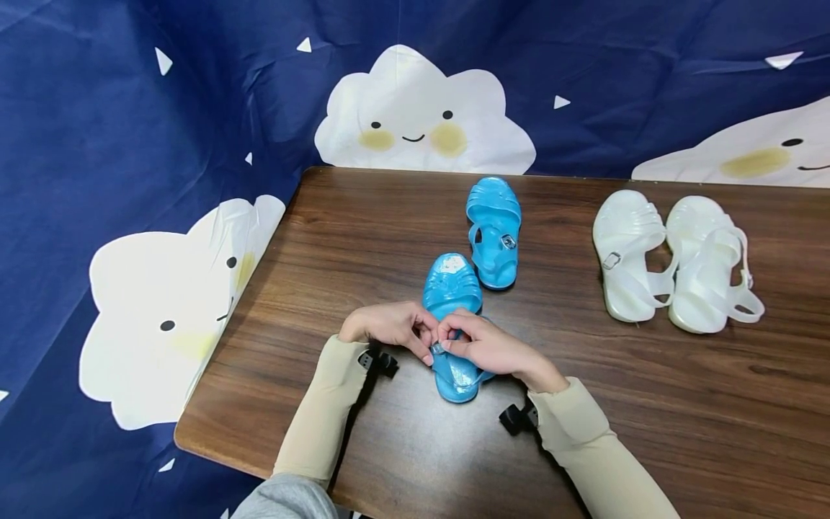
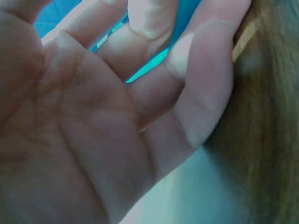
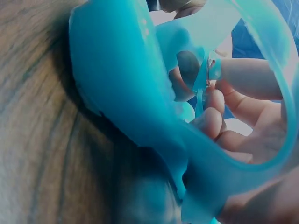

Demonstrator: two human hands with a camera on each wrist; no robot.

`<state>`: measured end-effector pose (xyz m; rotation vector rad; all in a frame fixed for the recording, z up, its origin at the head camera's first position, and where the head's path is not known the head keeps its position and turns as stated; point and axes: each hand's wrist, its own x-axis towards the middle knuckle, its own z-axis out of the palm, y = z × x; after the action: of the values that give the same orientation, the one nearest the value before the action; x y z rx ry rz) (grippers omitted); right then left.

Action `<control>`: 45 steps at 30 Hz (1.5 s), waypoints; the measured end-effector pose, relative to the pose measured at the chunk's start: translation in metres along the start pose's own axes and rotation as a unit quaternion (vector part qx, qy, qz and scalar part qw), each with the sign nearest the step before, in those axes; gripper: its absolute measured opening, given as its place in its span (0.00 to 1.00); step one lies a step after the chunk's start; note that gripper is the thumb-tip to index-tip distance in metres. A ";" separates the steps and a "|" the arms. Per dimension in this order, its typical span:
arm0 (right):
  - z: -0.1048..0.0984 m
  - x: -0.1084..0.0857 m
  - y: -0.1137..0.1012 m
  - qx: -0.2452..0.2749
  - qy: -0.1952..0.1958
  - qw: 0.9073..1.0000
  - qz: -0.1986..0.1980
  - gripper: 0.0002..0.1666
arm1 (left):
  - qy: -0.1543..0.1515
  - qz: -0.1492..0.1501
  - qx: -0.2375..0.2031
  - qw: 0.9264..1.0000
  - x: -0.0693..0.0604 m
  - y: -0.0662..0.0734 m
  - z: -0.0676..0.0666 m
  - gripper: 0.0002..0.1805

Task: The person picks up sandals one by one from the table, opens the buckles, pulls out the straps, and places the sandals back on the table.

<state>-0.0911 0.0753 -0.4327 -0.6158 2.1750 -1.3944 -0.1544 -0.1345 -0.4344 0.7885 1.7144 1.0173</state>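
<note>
A blue jelly sandal (image 1: 452, 285) lies on the table, toe pointing away from the person. The left hand (image 1: 394, 326) pinches its ankle strap at the left side, beside a small metal buckle (image 1: 437, 348). From the right, the right hand (image 1: 488, 346) reaches over the sandal, thumb and forefinger pinching the strap at the same buckle. In the right wrist view, fingers (image 3: 212, 105) meet around the strap and buckle (image 3: 212, 67), seen through the strap loop (image 3: 285, 88). The left palm (image 2: 79, 126) fills much of the left wrist view, fingers curled, hiding the grip.
A second blue sandal (image 1: 494, 231) lies just beyond, close to the first one's toe. At the right stands a pair of white sandals, one (image 1: 629, 252) touching the other (image 1: 707, 267). The brown wooden table (image 1: 363, 238) ends at a blue cloud-printed curtain (image 1: 227, 86).
</note>
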 end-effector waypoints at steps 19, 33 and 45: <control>0.006 0.001 0.001 -0.081 0.028 0.995 -0.044 0.06 | -0.021 0.018 -0.009 1.000 -0.001 -0.002 0.000 0.06; 0.001 0.002 0.006 0.036 -0.016 0.998 -0.045 0.05 | -0.015 0.007 -0.004 1.000 0.001 0.000 0.000 0.07; 0.003 0.002 0.005 -0.015 0.023 0.999 -0.046 0.05 | -0.017 0.024 0.005 1.000 0.000 -0.004 -0.003 0.03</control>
<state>-0.0913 0.0737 -0.4385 -0.7090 2.2330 -1.4381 -0.1571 -0.1370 -0.4373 0.8521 1.6802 1.0236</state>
